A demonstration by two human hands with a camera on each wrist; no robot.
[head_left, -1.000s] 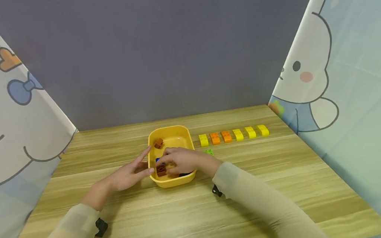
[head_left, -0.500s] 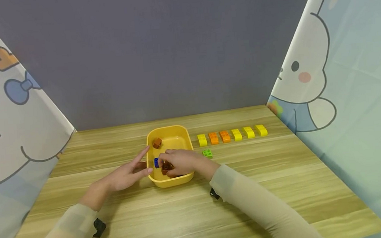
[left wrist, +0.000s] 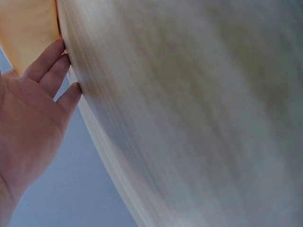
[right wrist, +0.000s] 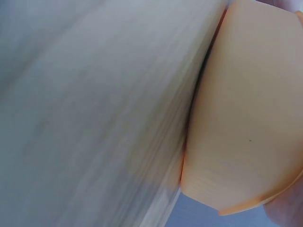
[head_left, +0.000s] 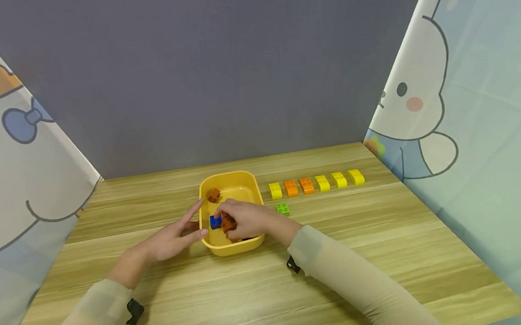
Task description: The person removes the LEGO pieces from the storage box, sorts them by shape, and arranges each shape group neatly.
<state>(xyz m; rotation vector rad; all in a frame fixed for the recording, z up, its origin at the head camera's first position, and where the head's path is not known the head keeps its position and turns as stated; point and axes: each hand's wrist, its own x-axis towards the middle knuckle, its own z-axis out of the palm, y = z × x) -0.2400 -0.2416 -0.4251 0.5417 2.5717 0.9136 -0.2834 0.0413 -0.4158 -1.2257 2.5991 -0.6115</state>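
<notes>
A yellow plastic bin [head_left: 233, 249] stands on the wooden table. My left hand [head_left: 167, 241] is at its left side, fingers spread and nearly straight, with the thumb and index fingertips at the rim. In the left wrist view, the left hand's [left wrist: 35, 106] fingertips touch the table beside the bin. My right hand [head_left: 248, 219] reaches into the bin and pinches a brown toy brick [head_left: 228, 223] between thumb and fingers. A blue brick [head_left: 215, 221] lies just left of it. Another brown brick [head_left: 214, 195] sits at the bin's far left. The right wrist view shows mostly the bin's outer wall [right wrist: 246, 104].
Right of the bin runs a row of yellow and orange bricks, from a yellow brick [head_left: 275, 191] to another yellow brick [head_left: 355, 177]. A green brick [head_left: 282, 209] lies nearer, close to the right wrist. A dark grey panel [head_left: 226, 73] stands behind the table [head_left: 235, 302].
My right fingers have closed around the brown brick, which has shifted rightward, away from the blue brick. More of the blue brick shows. The left hand stays at the bin.
</notes>
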